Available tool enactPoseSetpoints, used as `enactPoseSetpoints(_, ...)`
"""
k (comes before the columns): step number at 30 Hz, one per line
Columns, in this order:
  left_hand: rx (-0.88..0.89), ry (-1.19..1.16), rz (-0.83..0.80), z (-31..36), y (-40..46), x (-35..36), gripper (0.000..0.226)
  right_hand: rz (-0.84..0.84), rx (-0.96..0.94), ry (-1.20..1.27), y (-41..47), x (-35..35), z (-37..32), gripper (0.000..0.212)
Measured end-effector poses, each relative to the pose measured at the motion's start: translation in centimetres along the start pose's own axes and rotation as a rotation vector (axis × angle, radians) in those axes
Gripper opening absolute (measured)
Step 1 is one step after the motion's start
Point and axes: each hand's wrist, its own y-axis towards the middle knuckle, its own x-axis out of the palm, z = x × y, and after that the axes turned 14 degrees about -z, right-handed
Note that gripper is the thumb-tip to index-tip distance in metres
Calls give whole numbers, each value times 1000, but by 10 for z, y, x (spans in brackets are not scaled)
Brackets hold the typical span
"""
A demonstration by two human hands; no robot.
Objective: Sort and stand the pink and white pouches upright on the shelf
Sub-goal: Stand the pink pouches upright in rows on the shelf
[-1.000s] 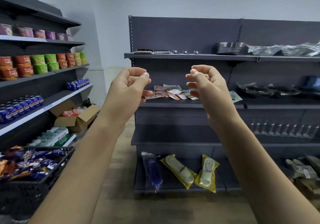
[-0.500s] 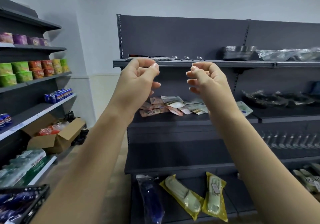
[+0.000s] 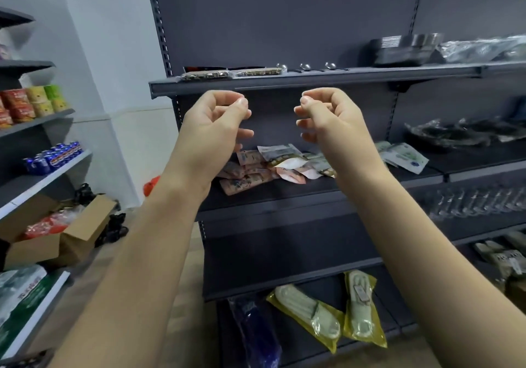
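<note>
A person stands facing a dark grey store shelving unit, both bare forearms raised in front of the chest. The left hand [image 3: 213,119] sits at about 10 o'clock from the frame's centre, the right hand [image 3: 327,117] at about 2 o'clock, with a gap between them. Each hand has its fingers curled inward, thumb close to the fingertips, and neither holds anything.

Below and beyond the hands, near the centre of the frame, a loose heap of pink and white pouches [image 3: 273,165] lies flat and overlapping on the middle shelf [image 3: 313,194]. The pink ones cluster toward 9 o'clock within the heap, the white ones toward 3 o'clock (a few more white packets lie apart, further right, partly hidden by the right forearm). None stands upright.

Judging by this, sorting has not begun: the step in hand looks like the approach, with the hands poised above the pile. The next move would call for lowering a hand under the upper shelf edge to the heap, pinching a single pouch by its top edge without dragging its neighbours, and setting it on its base. Flat, limp pouches may need leaning against the back panel or one another to stay up.
</note>
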Motion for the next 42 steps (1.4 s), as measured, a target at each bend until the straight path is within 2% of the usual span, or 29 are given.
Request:
enactPoseSetpoints(8, -80, 21, -7, -54, 45, -1, 13, -32, 78, 7, 44, 4, 56, 11)
enactPoseSetpoints(18, -148, -2, 91, -124, 107, 5, 14, -91, 156, 61, 106, -2, 132, 12)
enactPoseSetpoints(24, -227, -3, 168, -164, 138, 0, 13, -180, 208, 100, 142, 1, 173, 13)
enactPoseSetpoints(32, -388, 46, 178, -213, 170, -11, 9, -223, 265, 71, 174, 22, 216, 15)
enactPoseSetpoints(38, -429, 85, 185, -245, 185, -29, 20, -212, 288, -53, 193, 44, 237, 17)
enactPoseSetpoints(42, -438, 83, 184, -267, 193, -51, 12, -200, 315, -14, 205, 69, 249, 15)
